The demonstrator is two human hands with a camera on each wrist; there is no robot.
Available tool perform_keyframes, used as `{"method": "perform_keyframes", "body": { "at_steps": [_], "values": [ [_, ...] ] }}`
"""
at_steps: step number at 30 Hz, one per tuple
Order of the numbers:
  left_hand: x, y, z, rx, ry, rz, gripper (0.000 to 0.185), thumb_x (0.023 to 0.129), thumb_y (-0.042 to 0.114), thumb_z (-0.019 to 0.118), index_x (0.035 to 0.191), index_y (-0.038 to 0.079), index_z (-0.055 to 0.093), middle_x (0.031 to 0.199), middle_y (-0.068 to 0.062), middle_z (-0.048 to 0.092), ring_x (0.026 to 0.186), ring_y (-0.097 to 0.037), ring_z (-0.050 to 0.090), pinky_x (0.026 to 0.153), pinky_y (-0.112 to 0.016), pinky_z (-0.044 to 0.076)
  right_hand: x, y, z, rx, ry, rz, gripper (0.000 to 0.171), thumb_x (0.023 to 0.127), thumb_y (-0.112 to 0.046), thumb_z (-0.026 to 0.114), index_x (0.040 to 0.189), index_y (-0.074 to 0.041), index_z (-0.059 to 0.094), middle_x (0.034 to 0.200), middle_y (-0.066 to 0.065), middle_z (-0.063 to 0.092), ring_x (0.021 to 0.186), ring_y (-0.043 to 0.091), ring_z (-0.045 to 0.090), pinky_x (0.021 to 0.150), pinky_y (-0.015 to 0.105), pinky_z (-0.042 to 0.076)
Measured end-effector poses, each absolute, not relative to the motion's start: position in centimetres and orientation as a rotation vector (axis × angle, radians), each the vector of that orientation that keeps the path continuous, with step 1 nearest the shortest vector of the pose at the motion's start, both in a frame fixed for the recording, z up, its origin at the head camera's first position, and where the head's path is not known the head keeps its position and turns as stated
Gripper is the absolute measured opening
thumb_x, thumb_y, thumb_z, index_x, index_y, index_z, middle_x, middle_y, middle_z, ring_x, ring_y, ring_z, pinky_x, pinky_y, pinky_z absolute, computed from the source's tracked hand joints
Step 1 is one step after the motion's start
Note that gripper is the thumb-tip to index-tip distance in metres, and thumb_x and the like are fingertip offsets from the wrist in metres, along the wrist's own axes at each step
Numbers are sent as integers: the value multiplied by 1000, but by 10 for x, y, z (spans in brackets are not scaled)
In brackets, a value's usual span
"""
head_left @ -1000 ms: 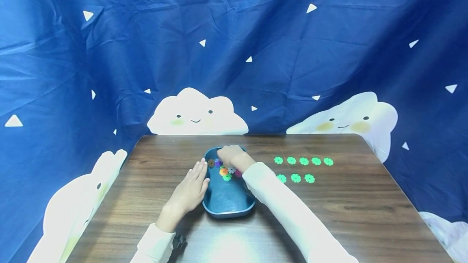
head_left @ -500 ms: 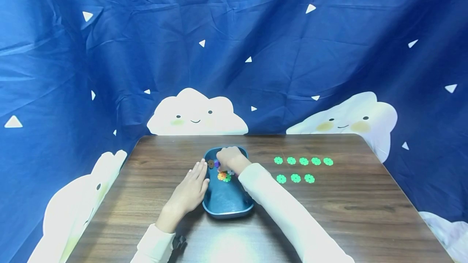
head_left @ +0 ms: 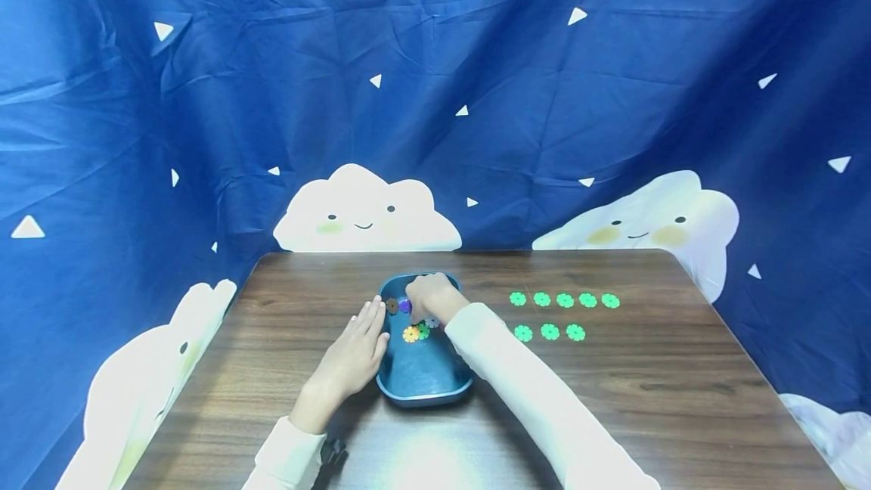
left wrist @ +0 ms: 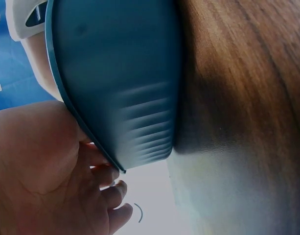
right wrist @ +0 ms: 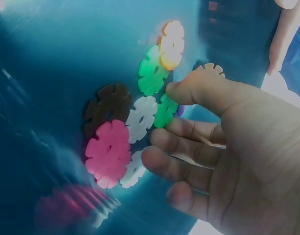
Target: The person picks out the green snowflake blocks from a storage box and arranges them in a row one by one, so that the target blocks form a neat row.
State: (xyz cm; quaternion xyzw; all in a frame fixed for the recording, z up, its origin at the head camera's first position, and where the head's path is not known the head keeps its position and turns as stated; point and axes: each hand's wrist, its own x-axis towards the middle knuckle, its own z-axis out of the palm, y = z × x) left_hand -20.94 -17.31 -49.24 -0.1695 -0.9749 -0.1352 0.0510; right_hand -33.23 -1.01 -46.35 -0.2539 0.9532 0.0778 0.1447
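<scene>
A dark teal plastic tray (head_left: 423, 401) holds several flower-shaped interlocking discs. My left hand (head_left: 352, 354) rests with its fingers straight along the tray's left rim; in the left wrist view, its palm and fingers (left wrist: 113, 196) lie against that rim. Inside the tray, my right hand (head_left: 434, 297) has a green flower disc (right wrist: 165, 111) between thumb and index finger. Around it lie another green disc (right wrist: 152, 72), an orange disc (right wrist: 172, 45), a white disc (right wrist: 141, 119), a pink disc (right wrist: 109, 154) and a brown disc (right wrist: 106, 105). A purple disc (head_left: 404, 305) is partly hidden by the hand.
To the right of the tray, green discs lie on the wooden table (head_left: 653, 369) in two rows: a far row with a disc (head_left: 565, 300) in its middle and a near row with a disc (head_left: 550, 332) in its middle. A blue curtain (head_left: 517, 97) hangs behind.
My right hand has shifted slightly among the discs, and its fingers have come onto a green one. The orange disc has slid left and nearer to me. My left hand has stayed put.
</scene>
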Motion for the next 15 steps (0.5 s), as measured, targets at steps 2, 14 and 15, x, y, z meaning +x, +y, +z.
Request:
{"method": "perform_keyframes", "body": {
  "at_steps": [2,14,15],
  "values": [
    [-210,-173,-492,-516,-2978,-415,56,106,28,39,154,2,26,163,-13,22,150,-32,24,122,-49,24,-332,-10,-463,-734,2743,218,42,84,-46,73,115,-17,70,98,-1,70,81,15,61,85,38,57],
    [-209,-174,-492,-514,-2977,-438,56,106,28,40,154,2,27,163,-13,21,150,-32,23,123,-50,24,-333,-10,-456,-810,2738,130,31,85,-39,73,107,-17,70,85,-5,65,76,14,61,76,34,58],
    [-209,-174,-492,-515,-2975,-439,56,106,28,40,154,2,27,163,-13,22,150,-32,24,122,-50,24,-334,-9,-456,-823,2742,128,30,85,-38,73,106,-17,70,83,-5,65,74,14,61,75,33,58]
  ]
}}
